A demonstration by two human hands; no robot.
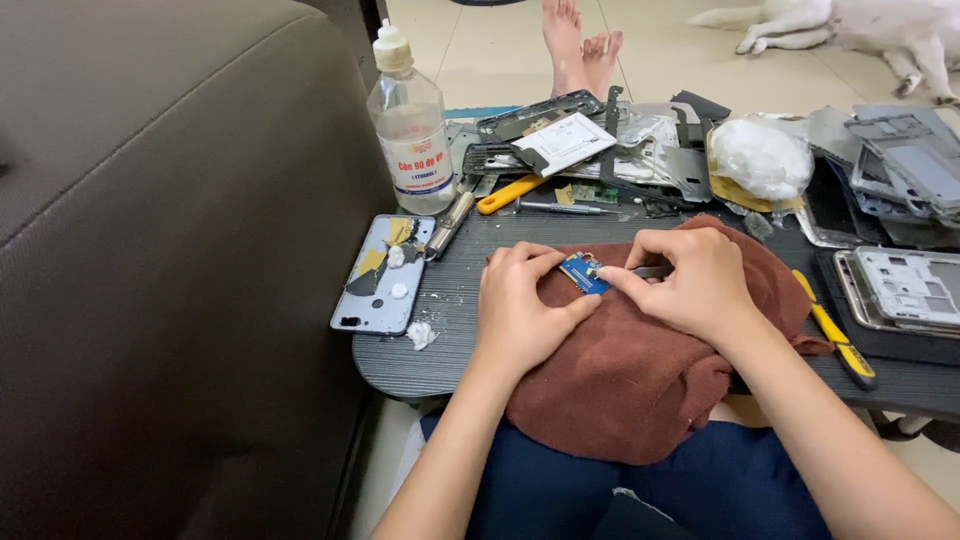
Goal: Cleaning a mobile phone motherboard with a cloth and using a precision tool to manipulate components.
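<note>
My left hand [520, 305] rests on a brown cloth [640, 385] and pinches a small blue circuit board [582, 271] between thumb and forefinger. My right hand [690, 280] meets it from the right, fingers closed around a thin dark metal tool [650, 271] whose tip touches the board. The cloth is draped over the front edge of a dark ribbed tray [450, 300] on my lap.
A clear plastic bottle [410, 125] stands at the back left. A phone back cover [383, 275] with cotton bits lies left. Yellow-handled tools [832, 330], phone frames [905, 285] and loose parts crowd the back and right. A brown sofa [150, 250] is left; a white dog [850, 25] lies beyond.
</note>
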